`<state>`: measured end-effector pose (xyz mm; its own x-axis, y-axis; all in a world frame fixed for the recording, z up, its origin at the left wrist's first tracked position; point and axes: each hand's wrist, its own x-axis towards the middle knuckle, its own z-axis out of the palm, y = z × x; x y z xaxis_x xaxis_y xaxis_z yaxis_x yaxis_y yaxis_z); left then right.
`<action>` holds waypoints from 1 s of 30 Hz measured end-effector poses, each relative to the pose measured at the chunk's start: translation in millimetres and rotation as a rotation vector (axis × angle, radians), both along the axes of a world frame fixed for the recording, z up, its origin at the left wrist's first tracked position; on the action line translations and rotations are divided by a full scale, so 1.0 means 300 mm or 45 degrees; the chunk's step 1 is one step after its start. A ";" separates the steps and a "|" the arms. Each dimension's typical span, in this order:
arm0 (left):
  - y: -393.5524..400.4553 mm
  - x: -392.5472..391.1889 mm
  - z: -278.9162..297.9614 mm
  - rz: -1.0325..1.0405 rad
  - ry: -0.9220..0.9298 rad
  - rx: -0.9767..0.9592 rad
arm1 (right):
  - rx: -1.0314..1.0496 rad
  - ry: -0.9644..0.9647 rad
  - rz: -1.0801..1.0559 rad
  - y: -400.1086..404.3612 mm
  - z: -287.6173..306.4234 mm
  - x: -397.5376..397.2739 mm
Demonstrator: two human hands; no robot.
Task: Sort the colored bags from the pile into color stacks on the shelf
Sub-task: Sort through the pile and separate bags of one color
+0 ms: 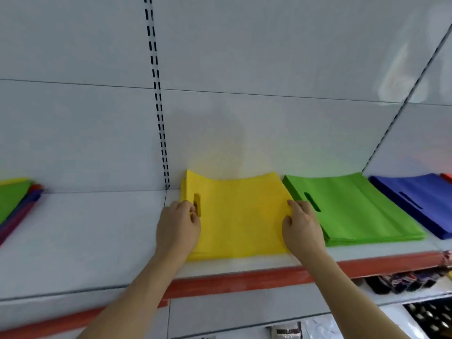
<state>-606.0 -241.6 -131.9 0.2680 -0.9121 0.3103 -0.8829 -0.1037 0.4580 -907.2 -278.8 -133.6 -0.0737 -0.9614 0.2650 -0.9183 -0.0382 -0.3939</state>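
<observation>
A yellow bag (pixel 238 216) lies on top of a yellow stack in the middle of the white shelf (pixel 97 241). My left hand (pixel 178 226) pinches the bag's left edge beside its handle slot. At the bag's right edge my right hand (pixel 302 227) pinches the fabric between curled fingers and thumb. The far edge of the yellow bag curls up a little. To the right lie a green stack (pixel 354 209) and a blue stack (pixel 420 199). The mixed pile of colored bags (pixel 17 204) sits at the shelf's far left, partly cut off.
A red-orange strip (pixel 244 282) runs along the shelf's front edge. A slotted upright (pixel 157 99) stands on the back panel. An orange bag corner (pixel 447 177) shows at the far right. Dark goods (pixel 403 283) lie on the lower shelf at right.
</observation>
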 end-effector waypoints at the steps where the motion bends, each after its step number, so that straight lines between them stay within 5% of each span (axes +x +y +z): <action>1: 0.009 -0.012 -0.001 0.041 -0.036 0.013 | 0.007 0.030 0.045 -0.008 -0.004 -0.012; 20: 0.092 -0.132 -0.036 0.180 -0.377 0.377 | 0.232 0.277 0.304 0.012 -0.071 -0.072; 30: 0.163 -0.116 0.036 0.305 -0.407 0.157 | 0.047 0.353 0.354 0.049 -0.042 -0.004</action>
<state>-641.0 -192.6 -121.2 0.3850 -0.8712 0.3047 -0.9229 -0.3602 0.1361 -908.5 -264.2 -146.1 0.2606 -0.9438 0.2034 -0.9467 -0.2911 -0.1380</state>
